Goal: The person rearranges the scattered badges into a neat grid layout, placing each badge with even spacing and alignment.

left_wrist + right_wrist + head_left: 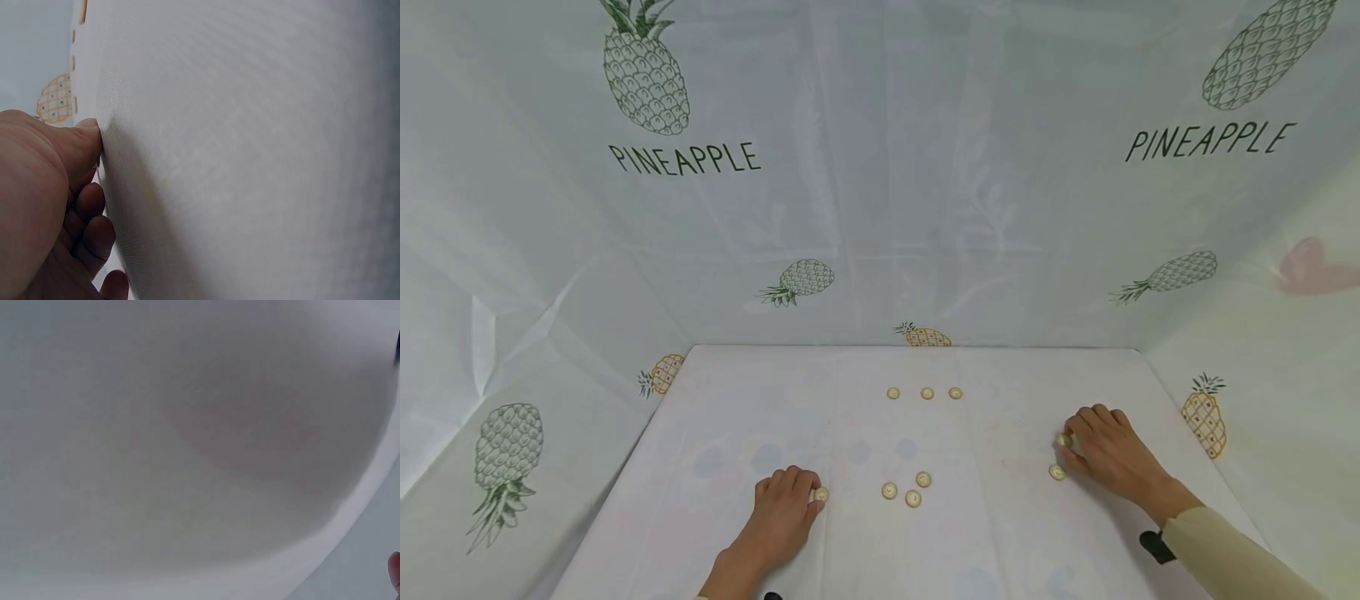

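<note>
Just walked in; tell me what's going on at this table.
A person's left hand pinches one small round disc at a white-covered table. The right hand pinches another disc, and a loose disc lies beside that hand. A row of three discs lies toward the back; a cluster of three discs lies between the hands.

Reaches out with both arms (1232,550) spread well apart, pinching with bent fingers (787,477) and thumb (812,509) in the left hand (781,514) and in the right hand (1107,450), a bit farther forward.
</note>
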{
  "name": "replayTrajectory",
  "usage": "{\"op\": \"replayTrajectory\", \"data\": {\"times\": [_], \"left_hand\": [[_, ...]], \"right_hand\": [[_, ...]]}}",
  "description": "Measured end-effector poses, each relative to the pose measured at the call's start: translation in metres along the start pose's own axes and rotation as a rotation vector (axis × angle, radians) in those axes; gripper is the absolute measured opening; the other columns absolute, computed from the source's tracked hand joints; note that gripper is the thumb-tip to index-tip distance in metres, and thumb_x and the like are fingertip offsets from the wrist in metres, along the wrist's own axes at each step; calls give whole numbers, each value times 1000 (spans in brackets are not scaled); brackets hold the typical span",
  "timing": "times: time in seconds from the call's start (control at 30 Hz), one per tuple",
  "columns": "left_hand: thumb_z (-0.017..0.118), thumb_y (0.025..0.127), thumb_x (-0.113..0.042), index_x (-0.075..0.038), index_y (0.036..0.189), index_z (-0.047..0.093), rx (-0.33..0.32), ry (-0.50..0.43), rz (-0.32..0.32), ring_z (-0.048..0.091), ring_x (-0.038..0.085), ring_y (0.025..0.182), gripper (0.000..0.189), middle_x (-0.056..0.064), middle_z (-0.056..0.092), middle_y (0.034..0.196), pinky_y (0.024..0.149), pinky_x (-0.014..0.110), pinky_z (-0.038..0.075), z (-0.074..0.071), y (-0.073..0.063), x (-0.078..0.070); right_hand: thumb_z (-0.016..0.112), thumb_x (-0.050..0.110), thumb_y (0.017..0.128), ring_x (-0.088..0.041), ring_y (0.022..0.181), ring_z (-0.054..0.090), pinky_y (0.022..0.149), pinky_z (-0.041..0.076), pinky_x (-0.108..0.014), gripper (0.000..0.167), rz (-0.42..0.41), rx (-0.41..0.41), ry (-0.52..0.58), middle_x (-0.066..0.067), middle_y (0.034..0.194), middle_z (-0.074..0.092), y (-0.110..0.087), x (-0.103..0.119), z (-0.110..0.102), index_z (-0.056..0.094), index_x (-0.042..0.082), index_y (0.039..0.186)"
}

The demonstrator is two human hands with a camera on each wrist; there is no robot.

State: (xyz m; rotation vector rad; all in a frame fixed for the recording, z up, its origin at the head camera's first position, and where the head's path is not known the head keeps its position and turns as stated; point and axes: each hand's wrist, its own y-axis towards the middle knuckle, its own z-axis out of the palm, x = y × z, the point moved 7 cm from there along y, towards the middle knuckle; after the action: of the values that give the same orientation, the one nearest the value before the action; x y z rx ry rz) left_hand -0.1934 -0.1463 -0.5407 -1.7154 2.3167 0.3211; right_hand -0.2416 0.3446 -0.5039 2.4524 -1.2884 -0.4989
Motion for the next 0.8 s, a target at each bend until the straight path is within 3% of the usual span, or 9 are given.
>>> {"op": "replayTrajectory", "data": {"times": [0.07,0.27,0.43,0.57,0.8], "left_hand": [[76,98,-25,-19,112,59,-1,4,-2,50,16,99,23,-4,56,108,99,55,41,0,0,0],[77,97,-25,-19,111,59,-4,17,-1,50,16,97,23,-5,56,106,99,56,42,0,0,0],[77,98,-25,-19,111,59,-4,11,-2,50,16,98,23,-4,56,107,99,55,41,0,0,1],[77,98,-24,-19,110,59,-1,-2,-2,50,17,99,23,-3,56,107,99,56,41,-1,0,0],[78,97,-23,-18,111,59,-1,-7,4,50,17,99,24,-3,56,108,99,56,41,-1,0,0]], "right_hand": [[49,40,104,-28,87,53,77,40,-46,34,-2,3,1,-6,94,60,3,2,1,61,9,96],[40,42,106,-27,87,51,77,39,-44,42,-3,-14,24,-6,93,59,14,8,1,62,8,95],[61,31,95,-27,87,51,78,39,-44,23,0,-4,34,-5,92,59,25,12,4,63,8,95],[74,23,86,-27,88,51,79,39,-43,21,9,17,38,-5,92,59,36,19,7,64,8,96],[79,22,85,-26,88,51,79,41,-44,22,24,35,36,-5,93,60,55,33,14,65,8,95]]}}
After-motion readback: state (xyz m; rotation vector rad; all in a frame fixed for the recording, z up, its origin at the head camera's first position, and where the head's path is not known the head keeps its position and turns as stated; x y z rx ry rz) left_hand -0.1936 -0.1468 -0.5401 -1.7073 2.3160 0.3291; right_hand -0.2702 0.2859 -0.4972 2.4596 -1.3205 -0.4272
